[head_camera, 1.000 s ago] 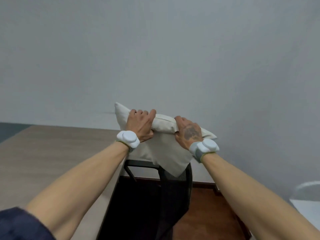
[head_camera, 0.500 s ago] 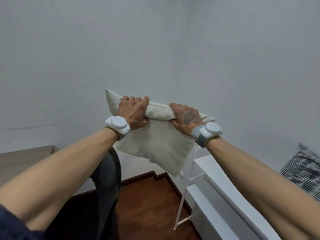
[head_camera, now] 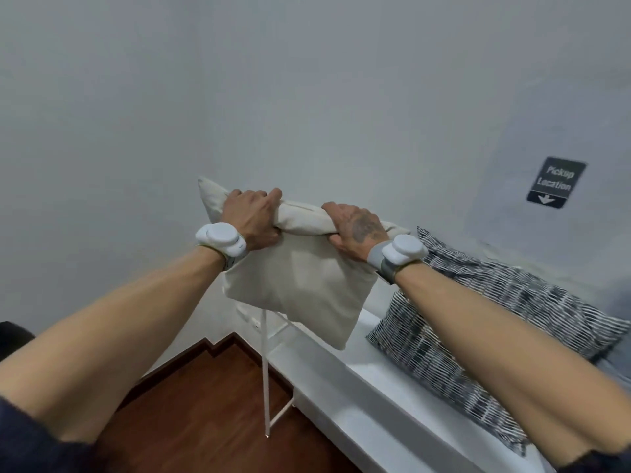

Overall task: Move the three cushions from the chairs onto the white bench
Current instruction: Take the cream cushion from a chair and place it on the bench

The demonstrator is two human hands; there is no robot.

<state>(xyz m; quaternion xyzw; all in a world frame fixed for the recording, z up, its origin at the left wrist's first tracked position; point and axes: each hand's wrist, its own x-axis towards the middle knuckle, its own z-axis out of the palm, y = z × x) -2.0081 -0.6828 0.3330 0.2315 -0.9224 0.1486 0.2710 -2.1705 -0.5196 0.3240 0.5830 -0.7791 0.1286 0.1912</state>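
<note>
The white bench (head_camera: pixel 345 401) stands on thin white legs over a dark wooden floor (head_camera: pixel 205 414), along the wall. Two black-and-white striped cushions (head_camera: pixel 532 302) lie on its top toward the right; its left end is bare.

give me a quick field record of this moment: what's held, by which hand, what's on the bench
held: cream cushion, in the air above the near end of the bench
left hand: shut on its top edge
right hand: shut on the same edge
white bench: carries two striped cushions
wall: sign reading Pickup Location
</note>
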